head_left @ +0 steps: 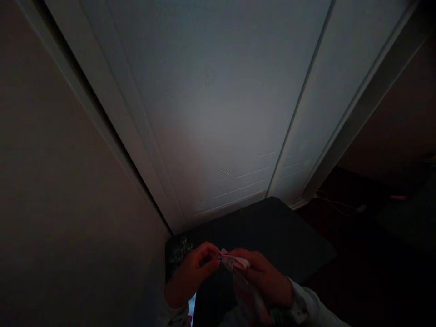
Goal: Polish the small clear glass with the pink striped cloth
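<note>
Above a dark table, my left hand [198, 269] pinches one end of a small pale pink piece [240, 262], which looks like folded cloth or soft wrapping. At its left tip is something small and clear that I cannot make out. My right hand [264, 276] is closed around the other end, with the thumb below and the fingers above. From under the right hand hangs a blurred, see-through, bag-like thing [247, 293]. The dim light hides finer detail.
The dark table [272, 231] has rounded corners and stands against a pale panelled door or cabinet [218, 113]. Several clear round objects [180, 250] lie at its left corner. A bright strip [192, 309] shows below my left wrist. A thin cable [335, 204] lies at right.
</note>
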Available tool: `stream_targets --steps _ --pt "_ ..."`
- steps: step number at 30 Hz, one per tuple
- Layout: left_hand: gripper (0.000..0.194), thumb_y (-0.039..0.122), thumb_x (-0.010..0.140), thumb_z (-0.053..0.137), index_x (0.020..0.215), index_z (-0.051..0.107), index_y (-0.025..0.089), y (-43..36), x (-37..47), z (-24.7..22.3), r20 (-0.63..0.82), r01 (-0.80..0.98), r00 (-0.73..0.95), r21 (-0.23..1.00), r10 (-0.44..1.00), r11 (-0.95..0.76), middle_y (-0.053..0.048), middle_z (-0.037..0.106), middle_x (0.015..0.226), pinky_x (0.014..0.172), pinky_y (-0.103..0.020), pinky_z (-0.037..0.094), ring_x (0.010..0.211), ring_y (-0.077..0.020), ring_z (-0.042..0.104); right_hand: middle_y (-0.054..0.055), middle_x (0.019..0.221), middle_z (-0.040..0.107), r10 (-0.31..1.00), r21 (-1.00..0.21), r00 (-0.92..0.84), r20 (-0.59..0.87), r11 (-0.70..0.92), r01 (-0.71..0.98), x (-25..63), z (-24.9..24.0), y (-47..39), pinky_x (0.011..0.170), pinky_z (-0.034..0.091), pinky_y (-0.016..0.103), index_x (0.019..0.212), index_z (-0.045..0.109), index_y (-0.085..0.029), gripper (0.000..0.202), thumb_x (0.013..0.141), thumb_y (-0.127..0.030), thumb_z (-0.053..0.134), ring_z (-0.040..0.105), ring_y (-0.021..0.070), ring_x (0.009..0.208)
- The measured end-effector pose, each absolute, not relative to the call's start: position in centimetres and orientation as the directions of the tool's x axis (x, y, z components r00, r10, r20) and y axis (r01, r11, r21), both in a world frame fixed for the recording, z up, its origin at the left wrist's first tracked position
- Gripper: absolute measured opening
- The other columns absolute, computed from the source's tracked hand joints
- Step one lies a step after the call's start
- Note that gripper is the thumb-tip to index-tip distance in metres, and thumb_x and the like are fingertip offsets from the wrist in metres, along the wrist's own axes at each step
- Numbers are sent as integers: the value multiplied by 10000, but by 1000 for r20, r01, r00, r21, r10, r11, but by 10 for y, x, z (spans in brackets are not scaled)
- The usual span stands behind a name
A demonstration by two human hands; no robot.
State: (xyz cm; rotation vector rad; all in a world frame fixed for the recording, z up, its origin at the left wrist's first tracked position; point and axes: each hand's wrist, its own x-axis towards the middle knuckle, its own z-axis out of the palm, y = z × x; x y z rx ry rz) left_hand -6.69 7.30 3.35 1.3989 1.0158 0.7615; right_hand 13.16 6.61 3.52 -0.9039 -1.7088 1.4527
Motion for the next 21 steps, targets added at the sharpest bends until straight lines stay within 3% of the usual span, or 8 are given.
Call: stream_targets --steps 6,12,16,21 --pt "243 342 751 649 932 617 183 73 -67 32 -65 86 354 996 933 37 12 572 761 686 -256 386 737 -143 509 -9 661 544 873 -966 -486 -42 -159 -203 126 23 74 559 347 232 846 692 -143 382 712 -499 663 426 94 576" --pt "337 273 668 715 997 667 217 74 -70 30 -33 87 283 996 958 9 -4 605 818 730 -281 404 777 -167 530 -45 564 489 829 -827 -537 -156 -407 -389 120 20 76 466 237 188 754 673 -124 364 599 -440 768 323 43 478" --pt "358 272 690 705 1044 664 238 75 -70 24 -26 130 249 992 968 -6 -25 625 920 779 -297 409 839 -186 545 -45 570 487 847 -808 -508 -158 -406 -427 121 20 78 468 237 191 760 661 -123 341 603 -407 766 326 44 475" --pt "407 376 743 662 1125 626 241 73 -69 24 -20 127 255 992 967 -13 -48 634 1014 839 -311 411 911 -206 561 -44 571 484 871 -883 -483 -89 -293 -366 125 20 85 491 247 202 757 645 -120 362 643 -452 737 332 51 495"
